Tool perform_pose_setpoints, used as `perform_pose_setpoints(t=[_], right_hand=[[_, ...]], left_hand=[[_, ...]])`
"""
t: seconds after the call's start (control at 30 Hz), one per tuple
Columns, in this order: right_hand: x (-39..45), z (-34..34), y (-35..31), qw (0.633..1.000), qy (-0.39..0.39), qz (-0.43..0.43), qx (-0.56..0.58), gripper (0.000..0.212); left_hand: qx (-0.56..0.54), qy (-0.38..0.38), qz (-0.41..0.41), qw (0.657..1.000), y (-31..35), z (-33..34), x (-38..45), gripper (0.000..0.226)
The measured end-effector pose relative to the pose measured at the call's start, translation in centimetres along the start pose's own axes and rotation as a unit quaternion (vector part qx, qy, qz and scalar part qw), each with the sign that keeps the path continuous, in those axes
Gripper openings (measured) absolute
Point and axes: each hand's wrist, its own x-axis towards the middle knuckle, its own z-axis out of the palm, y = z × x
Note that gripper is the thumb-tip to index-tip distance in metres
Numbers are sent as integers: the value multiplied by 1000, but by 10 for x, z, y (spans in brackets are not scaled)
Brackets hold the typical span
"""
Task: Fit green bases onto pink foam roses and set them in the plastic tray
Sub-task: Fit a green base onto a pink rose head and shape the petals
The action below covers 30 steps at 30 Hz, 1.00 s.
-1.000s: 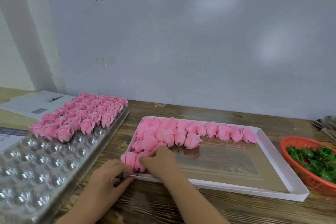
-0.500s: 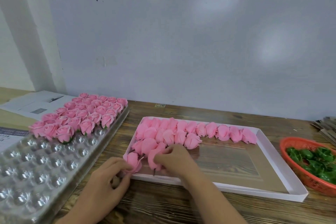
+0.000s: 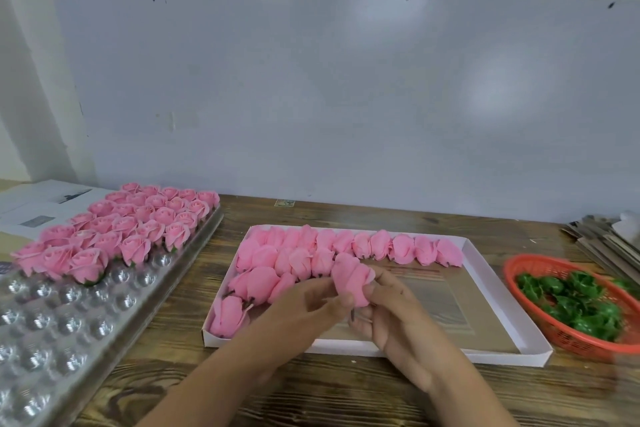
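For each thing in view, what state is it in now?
Held rose: lifted, gripped by both hands, no green base seen.
Left hand: holding the rose.
Right hand: holding the rose.
Plastic tray: far part filled, near cups unfilled.
White box: partly filled with roses.
Orange basket: holds green bases.

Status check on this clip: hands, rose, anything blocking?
Both hands, left hand and right hand, pinch one rose over the white box. No green base on it yet. Nothing blocking.

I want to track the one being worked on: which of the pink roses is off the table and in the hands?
The rose pinched between the left hand and right hand, raised above the white box; the others lie in rows.
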Motion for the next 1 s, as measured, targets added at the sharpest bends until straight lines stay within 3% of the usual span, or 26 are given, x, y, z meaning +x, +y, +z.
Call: perform_pose_setpoints(t=[0.13, 0.33, 0.53, 0.67, 0.9, 1.0], right_hand=[[-4, -2, 3, 1000, -1, -3, 20, 32], [-2, 1, 10, 997, 7, 1, 83, 49], [-6, 6, 12, 989, -49, 35, 134, 65], [-6, 8, 20, 984, -87, 52, 144, 49], [-6, 12, 21, 987, -96, 30, 123, 55], [-5, 13, 24, 987, -101, 34, 121, 52]], left_hand=[[-37, 40, 22, 998, 3, 12, 13, 24], [-66, 124, 44, 989, -3, 24, 17, 11], [-121, 74, 41, 989, -2, 24, 11, 29], [-91, 37, 44, 994, -4, 21, 10, 41], [-21, 89, 72, 993, -4, 20, 7, 55], [-20, 106, 110, 988, -2, 22, 6, 39]])
